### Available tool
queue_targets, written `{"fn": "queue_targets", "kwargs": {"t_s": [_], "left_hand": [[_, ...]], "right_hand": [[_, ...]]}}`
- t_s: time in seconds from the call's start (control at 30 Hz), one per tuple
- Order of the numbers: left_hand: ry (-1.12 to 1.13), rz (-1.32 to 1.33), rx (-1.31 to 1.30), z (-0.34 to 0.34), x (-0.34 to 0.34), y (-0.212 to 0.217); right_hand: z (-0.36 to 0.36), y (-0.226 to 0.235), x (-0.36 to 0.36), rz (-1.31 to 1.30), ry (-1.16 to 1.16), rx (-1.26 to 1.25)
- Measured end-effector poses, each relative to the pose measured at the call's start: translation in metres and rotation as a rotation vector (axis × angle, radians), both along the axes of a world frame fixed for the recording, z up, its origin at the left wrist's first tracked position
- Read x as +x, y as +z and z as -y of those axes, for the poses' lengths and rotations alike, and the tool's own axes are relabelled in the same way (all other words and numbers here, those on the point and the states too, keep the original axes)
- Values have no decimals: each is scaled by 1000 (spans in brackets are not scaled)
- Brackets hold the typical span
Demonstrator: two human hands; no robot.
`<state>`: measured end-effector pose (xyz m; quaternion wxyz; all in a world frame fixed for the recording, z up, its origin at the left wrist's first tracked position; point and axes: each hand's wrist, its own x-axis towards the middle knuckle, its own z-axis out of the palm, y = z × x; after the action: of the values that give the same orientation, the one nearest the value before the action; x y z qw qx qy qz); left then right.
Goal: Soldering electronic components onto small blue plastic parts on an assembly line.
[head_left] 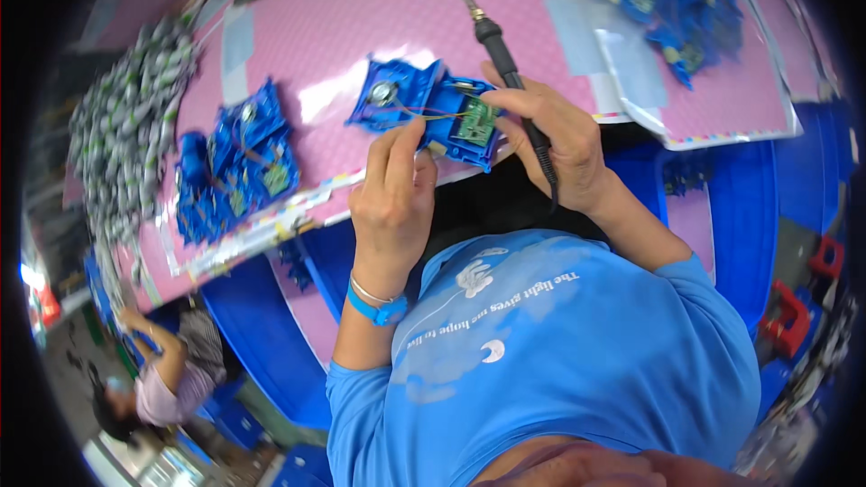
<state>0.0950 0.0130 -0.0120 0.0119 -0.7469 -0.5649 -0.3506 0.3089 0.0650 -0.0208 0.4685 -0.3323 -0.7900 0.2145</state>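
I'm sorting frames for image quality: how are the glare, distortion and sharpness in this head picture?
Head view: a bright glare patch washes out the pink mat beside the blue housing; fisheye bending curves the table edge, with dark corners at the rim; the left hand, right hand and soldering iron are fairly sharp; the outer edges are soft and smeared.

Open pink table (361,18) lies beyond the blue housing (424,108). To its left a heap of blue parts (234,167) blocks passage; a second heap (672,9) crowds the far right. The soldering iron (501,45) crosses the right approach.
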Motion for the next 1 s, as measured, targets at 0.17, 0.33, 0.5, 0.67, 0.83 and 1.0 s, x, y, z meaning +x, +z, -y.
{"fn": "queue_targets", "kwargs": {"t_s": [0.17,0.33,0.5,0.67,0.83,1.0], "left_hand": [[194,446,-223,19,-33,-2],[97,974,-423,14,-33,-5],[-54,1180,-357,4,-52,7],[-167,1610,-490,1,-64,1],[-95,1292,-293,5,-55,-9],[26,1315,-365,0,-48,-1]], "right_hand": [[2,-13,-24,-43,18,-74],[5,-15,-32,-32,6,-49],[2,-18,-34,-85,-21,8],[1,-9,-29,32,96,-8],[3,12,-25,-44,185,204],[7,23,-21,-130,283,101]]}}
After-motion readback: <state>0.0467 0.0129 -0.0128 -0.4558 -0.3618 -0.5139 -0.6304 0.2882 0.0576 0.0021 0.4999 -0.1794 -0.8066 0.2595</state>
